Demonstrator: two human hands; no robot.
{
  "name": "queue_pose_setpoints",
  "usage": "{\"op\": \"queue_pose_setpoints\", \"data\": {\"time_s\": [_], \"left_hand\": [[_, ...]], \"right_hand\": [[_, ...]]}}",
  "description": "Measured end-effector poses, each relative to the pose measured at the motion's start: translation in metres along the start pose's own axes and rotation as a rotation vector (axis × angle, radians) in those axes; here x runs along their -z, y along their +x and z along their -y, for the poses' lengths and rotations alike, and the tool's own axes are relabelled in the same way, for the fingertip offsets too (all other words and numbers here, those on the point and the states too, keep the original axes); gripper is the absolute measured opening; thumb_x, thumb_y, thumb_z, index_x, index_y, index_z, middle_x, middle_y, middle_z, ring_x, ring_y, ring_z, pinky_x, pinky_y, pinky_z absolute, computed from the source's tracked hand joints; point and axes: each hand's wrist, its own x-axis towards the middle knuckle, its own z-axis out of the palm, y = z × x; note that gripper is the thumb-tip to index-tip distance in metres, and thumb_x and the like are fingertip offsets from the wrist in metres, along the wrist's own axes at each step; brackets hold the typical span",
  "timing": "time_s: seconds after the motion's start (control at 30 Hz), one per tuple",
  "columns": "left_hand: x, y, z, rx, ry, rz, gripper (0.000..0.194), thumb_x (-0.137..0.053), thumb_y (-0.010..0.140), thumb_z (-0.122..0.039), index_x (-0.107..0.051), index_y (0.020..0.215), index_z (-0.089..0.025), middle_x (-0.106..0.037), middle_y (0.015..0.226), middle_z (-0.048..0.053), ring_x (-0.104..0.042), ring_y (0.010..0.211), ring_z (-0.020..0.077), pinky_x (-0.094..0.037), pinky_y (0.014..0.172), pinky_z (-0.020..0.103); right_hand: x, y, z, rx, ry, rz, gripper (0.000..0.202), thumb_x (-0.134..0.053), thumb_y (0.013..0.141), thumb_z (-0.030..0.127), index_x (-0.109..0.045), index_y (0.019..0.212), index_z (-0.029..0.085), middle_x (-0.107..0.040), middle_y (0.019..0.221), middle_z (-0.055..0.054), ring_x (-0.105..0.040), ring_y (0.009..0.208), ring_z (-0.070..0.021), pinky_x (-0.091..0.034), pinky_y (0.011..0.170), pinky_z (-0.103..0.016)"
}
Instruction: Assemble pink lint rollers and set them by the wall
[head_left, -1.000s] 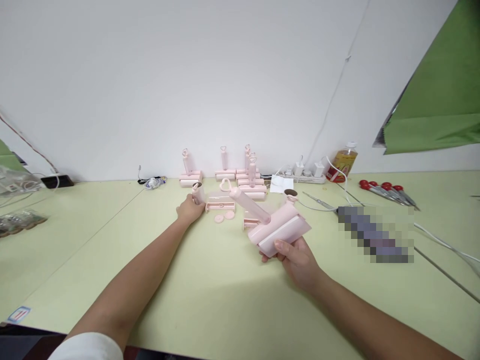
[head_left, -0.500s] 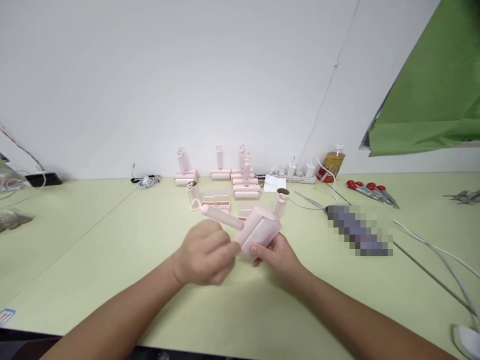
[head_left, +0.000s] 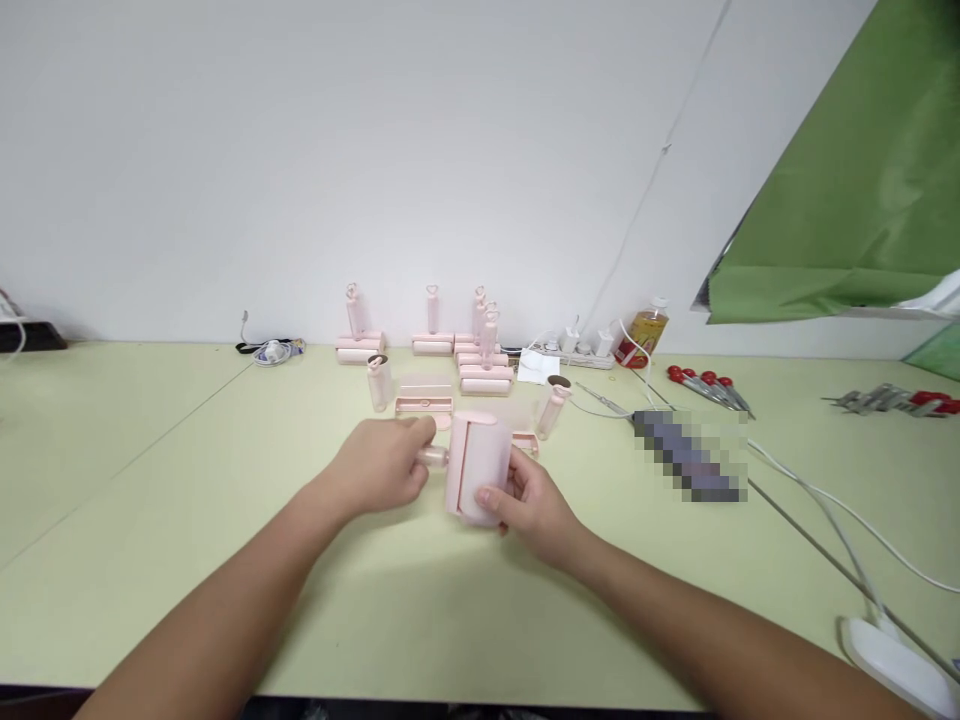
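Observation:
A pink lint roller [head_left: 484,465] is held up over the middle of the table, its wide covered head toward the right. My left hand [head_left: 382,465] is closed round its handle, of which only a short piece shows beside the head. With the thumb on the front face and fingers behind, my right hand [head_left: 536,505] grips the head from the right. Just beyond stand a loose pink tube with a dark round end [head_left: 553,408] and another pink tube [head_left: 379,384]. An open pink case part [head_left: 424,404] lies between them, and a second one is partly hidden behind the roller.
Several finished-looking pink rollers [head_left: 486,378] stand upright along the wall. A power strip [head_left: 581,357], a drink bottle [head_left: 643,333], red-handled tools [head_left: 709,385] and a blurred-out dark object [head_left: 690,460] lie to the right. White cables [head_left: 840,510] cross the right side.
My left hand has closed round the roller's handle, which stuck out free before. The head has turned more upright and moved slightly left. My right hand keeps its grip.

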Motion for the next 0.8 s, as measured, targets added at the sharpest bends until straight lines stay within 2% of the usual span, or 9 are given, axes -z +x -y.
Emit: {"op": "queue_pose_setpoints", "data": {"time_s": [0.1, 0.2, 0.23, 0.3, 0.37, 0.43, 0.5, 0.6, 0.8], "left_hand": [[0.011, 0.003, 0.027, 0.121, -0.005, -0.114, 0.015, -0.054, 0.066, -0.019, -0.048, 0.079, -0.024, -0.057, 0.068, 0.000, -0.057, 0.066, 0.0217, -0.036, 0.063, 0.030], [0.017, 0.004, 0.054, 0.262, -0.128, -0.435, 0.013, -0.052, 0.065, -0.019, -0.043, 0.074, -0.023, -0.050, 0.061, -0.002, -0.049, 0.058, 0.0169, -0.034, 0.058, 0.028], [0.016, 0.005, 0.060, 0.298, -0.206, -0.566, 0.013, -0.051, 0.065, -0.018, -0.041, 0.073, -0.022, -0.047, 0.060, -0.003, -0.046, 0.056, 0.0151, -0.034, 0.056, 0.027], [0.012, 0.007, 0.069, 0.348, -0.382, -0.782, 0.014, -0.050, 0.066, -0.019, -0.037, 0.070, -0.022, -0.041, 0.059, -0.004, -0.041, 0.054, 0.0126, -0.033, 0.053, 0.025], [0.006, 0.011, 0.072, 0.373, -0.535, -0.874, 0.014, -0.050, 0.067, -0.020, -0.036, 0.068, -0.021, -0.039, 0.059, -0.004, -0.039, 0.054, 0.0114, -0.032, 0.051, 0.024], [-0.001, 0.014, 0.071, 0.376, -0.618, -0.881, 0.013, -0.051, 0.067, -0.021, -0.038, 0.068, -0.021, -0.039, 0.059, -0.004, -0.038, 0.055, 0.0108, -0.032, 0.051, 0.023], [-0.007, 0.017, 0.069, 0.366, -0.638, -0.862, 0.013, -0.052, 0.067, -0.021, -0.038, 0.068, -0.021, -0.039, 0.059, -0.004, -0.037, 0.055, 0.0106, -0.032, 0.052, 0.023], [-0.013, 0.020, 0.067, 0.361, -0.622, -0.814, 0.014, -0.051, 0.066, -0.021, -0.037, 0.067, -0.021, -0.038, 0.059, -0.004, -0.037, 0.056, 0.0110, -0.033, 0.053, 0.023], [-0.018, 0.022, 0.064, 0.356, -0.622, -0.733, 0.014, -0.049, 0.065, -0.023, -0.035, 0.067, -0.022, -0.038, 0.059, -0.004, -0.036, 0.056, 0.0115, -0.032, 0.053, 0.024]], "right_hand": [[0.002, 0.015, 0.015, 0.068, -0.090, -0.103, 0.049, -0.068, 0.075, 0.050, -0.054, 0.108, 0.018, -0.062, 0.083, -0.003, -0.053, 0.053, -0.0116, -0.042, 0.039, -0.022], [0.006, 0.030, 0.029, 0.131, -0.241, -0.182, 0.044, -0.060, 0.081, 0.052, -0.054, 0.108, 0.018, -0.065, 0.087, -0.004, -0.055, 0.056, -0.0132, -0.045, 0.047, -0.026], [0.006, 0.034, 0.032, 0.151, -0.379, -0.176, 0.044, -0.060, 0.081, 0.051, -0.055, 0.110, 0.019, -0.066, 0.090, -0.005, -0.058, 0.063, -0.0153, -0.046, 0.053, -0.027], [0.000, 0.040, 0.035, 0.179, -0.724, -0.087, 0.047, -0.063, 0.079, 0.048, -0.057, 0.117, 0.020, -0.067, 0.101, -0.007, -0.061, 0.083, -0.0214, -0.047, 0.067, -0.031], [-0.010, 0.046, 0.032, 0.177, -1.043, 0.059, 0.056, -0.064, 0.078, 0.048, -0.055, 0.126, 0.020, -0.065, 0.113, -0.011, -0.060, 0.099, -0.0271, -0.045, 0.075, -0.033], [-0.023, 0.053, 0.026, 0.142, -1.254, 0.199, 0.059, -0.060, 0.080, 0.047, -0.051, 0.132, 0.021, -0.063, 0.116, -0.012, -0.060, 0.099, -0.0284, -0.043, 0.073, -0.032], [-0.034, 0.062, 0.020, 0.105, -1.392, 0.270, 0.055, -0.057, 0.081, 0.046, -0.052, 0.130, 0.021, -0.064, 0.110, -0.013, -0.063, 0.090, -0.0281, -0.042, 0.067, -0.031], [-0.043, 0.076, 0.016, 0.093, -1.483, 0.287, 0.046, -0.054, 0.083, 0.044, -0.055, 0.123, 0.020, -0.063, 0.105, -0.013, -0.063, 0.083, -0.0274, -0.041, 0.063, -0.031], [-0.041, 0.094, 0.014, 0.075, -1.507, 0.251, 0.034, -0.052, 0.086, 0.038, -0.057, 0.113, 0.017, -0.063, 0.107, -0.015, -0.064, 0.091, -0.0285, -0.044, 0.070, -0.033]]}}
